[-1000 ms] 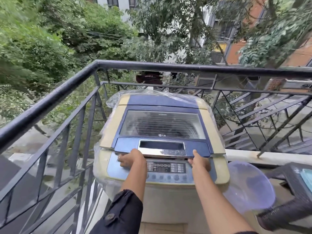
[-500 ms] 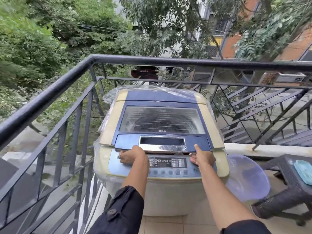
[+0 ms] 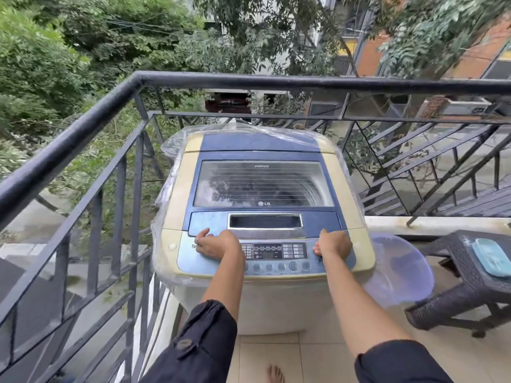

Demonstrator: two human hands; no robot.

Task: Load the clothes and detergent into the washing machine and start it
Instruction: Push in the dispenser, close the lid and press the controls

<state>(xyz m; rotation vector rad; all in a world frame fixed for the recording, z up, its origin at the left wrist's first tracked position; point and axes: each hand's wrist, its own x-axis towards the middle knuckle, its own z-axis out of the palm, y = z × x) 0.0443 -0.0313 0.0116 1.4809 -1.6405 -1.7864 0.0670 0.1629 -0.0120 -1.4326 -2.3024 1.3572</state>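
Both hands have barely moved: left hand [image 3: 218, 246] and right hand [image 3: 333, 244] keep curled fingers at the front lip of the washer [image 3: 177, 200] lid [image 3: 262, 186], thumbs on top, yet the lid beyond the fingertips remains shut, so loading has not begun.

"LG" stands on the washing machine lid [image 3: 262, 186], below its window.

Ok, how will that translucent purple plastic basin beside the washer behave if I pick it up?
Probably light: the translucent purple plastic basin looks thin-walled and empty. It seems tilted on edge beside the dark woven stool, so it may roll or tip when nudged.
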